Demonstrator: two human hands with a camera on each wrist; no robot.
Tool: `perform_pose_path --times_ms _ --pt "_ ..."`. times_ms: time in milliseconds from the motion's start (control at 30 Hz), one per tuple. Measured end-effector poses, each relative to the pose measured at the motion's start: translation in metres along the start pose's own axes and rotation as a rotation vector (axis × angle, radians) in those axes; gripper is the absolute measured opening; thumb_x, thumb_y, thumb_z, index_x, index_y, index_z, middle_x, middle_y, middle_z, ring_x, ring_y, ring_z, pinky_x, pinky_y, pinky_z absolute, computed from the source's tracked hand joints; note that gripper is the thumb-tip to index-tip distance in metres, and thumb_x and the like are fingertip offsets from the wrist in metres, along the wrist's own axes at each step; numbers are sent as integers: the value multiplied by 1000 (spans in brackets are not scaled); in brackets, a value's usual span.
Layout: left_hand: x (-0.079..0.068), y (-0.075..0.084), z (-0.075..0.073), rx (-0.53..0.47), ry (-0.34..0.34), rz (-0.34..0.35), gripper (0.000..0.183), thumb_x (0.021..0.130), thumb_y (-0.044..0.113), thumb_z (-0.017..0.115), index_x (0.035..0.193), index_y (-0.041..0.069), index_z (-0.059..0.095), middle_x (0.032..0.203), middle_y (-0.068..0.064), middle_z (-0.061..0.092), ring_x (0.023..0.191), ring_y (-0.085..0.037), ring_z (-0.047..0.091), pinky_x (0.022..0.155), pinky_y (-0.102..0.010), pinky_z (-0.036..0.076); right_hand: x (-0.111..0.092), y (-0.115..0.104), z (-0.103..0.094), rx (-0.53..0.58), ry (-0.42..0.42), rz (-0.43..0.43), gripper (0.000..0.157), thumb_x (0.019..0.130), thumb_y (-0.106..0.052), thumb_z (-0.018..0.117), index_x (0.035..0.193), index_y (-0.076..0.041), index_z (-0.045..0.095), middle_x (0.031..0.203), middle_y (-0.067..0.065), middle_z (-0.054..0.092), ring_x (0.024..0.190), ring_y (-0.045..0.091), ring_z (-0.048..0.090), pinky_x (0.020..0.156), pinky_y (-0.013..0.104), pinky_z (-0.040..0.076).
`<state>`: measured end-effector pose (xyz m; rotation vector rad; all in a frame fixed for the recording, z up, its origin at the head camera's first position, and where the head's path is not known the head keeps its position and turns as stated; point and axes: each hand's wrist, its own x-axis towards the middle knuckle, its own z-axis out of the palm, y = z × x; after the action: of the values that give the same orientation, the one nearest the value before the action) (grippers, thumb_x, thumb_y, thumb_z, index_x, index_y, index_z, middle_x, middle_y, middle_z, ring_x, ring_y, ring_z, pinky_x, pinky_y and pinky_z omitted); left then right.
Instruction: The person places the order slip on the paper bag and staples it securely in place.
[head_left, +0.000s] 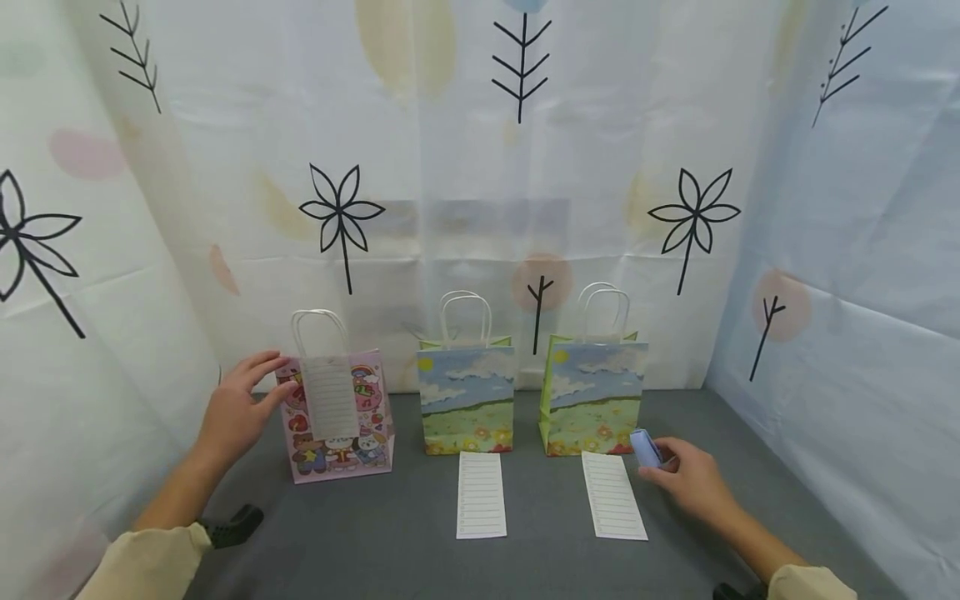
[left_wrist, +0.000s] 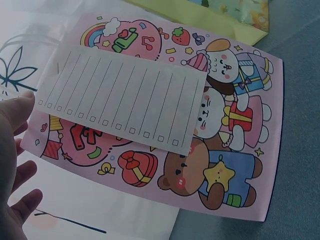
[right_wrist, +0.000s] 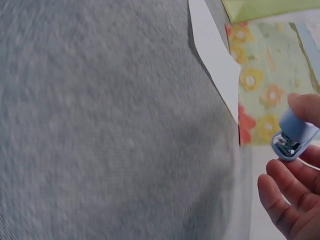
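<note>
In the head view my left hand is at the upper left edge of a pink cartoon gift bag, its fingers loosely extended. Whether they touch the bag is hard to tell. A lined checklist slip lies against that bag's front, near its top. My right hand pinches a small light-blue stapler between thumb and fingers; its metal inside shows in the right wrist view. The stapler is just right of a meadow-print gift bag, above a lined slip on the table.
Another meadow-print gift bag stands in the middle, with a lined slip flat before it. White twisted handles rise from all three bags. A patterned curtain encloses the back and sides of the grey table.
</note>
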<state>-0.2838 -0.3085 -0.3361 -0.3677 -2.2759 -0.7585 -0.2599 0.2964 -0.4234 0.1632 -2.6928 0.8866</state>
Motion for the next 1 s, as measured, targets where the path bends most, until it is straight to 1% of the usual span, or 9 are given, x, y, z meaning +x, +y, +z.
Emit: perform_pose_path --times_ms 133,200,300,400,533,600,767,900,1000 --pt "-3 -2 2 12 -7 17 42 92 15 69 127 -6 58 137 -25 48 125 -50 41 92 -68 33 1 10 -7 12 -2 74 50 82 -21 78 114 10 58 96 15 66 80 24 62 63 35 48" --pt "-4 -4 3 15 0 30 42 91 14 70 127 -5 58 137 -25 49 125 -49 41 92 -67 33 3 18 -10 10 -4 115 50 83 -24 78 113 11 57 95 17 66 83 28 62 64 37 48" --pt "-4 -6 3 15 8 38 42 92 15 69 127 -5 58 137 -25 49 125 -49 41 92 -67 33 8 30 -15 4 -1 165 52 84 -28 76 111 12 58 93 20 65 83 30 61 64 37 47" --pt "-3 -7 4 16 31 40 42 92 14 69 128 -4 58 135 -24 51 125 -48 43 92 -66 34 11 39 -19 30 -17 229 55 84 -32 76 110 14 58 96 26 64 81 30 60 62 36 47" --pt "-1 -10 5 13 68 47 41 90 11 70 127 -5 59 133 -24 54 122 -47 46 90 -64 37 12 47 -23 85 -65 334 62 83 -36 75 112 16 57 100 27 61 78 26 57 59 33 47" --pt "0 -11 5 8 77 53 41 90 10 71 127 -5 59 132 -24 55 121 -47 48 88 -63 38 12 51 -24 105 -80 372 65 83 -38 74 114 17 56 100 27 61 79 26 57 59 33 48" --pt "-1 -12 6 3 76 51 41 90 9 70 127 -5 59 132 -24 54 117 -48 50 85 -62 41 17 58 -27 149 -84 424 68 83 -39 73 116 18 56 95 23 64 78 23 60 59 32 50" --pt "-2 -12 6 2 66 37 42 91 11 69 129 -4 58 134 -24 53 118 -48 49 86 -63 40 21 60 -29 183 -81 440 67 86 -35 71 117 21 53 85 16 67 69 17 64 58 30 50" --pt "-3 -13 6 0 60 37 43 91 11 69 130 -4 57 135 -24 52 121 -48 46 88 -64 38 24 61 -32 208 -84 433 65 88 -31 68 117 24 49 80 12 68 64 14 65 58 29 51"
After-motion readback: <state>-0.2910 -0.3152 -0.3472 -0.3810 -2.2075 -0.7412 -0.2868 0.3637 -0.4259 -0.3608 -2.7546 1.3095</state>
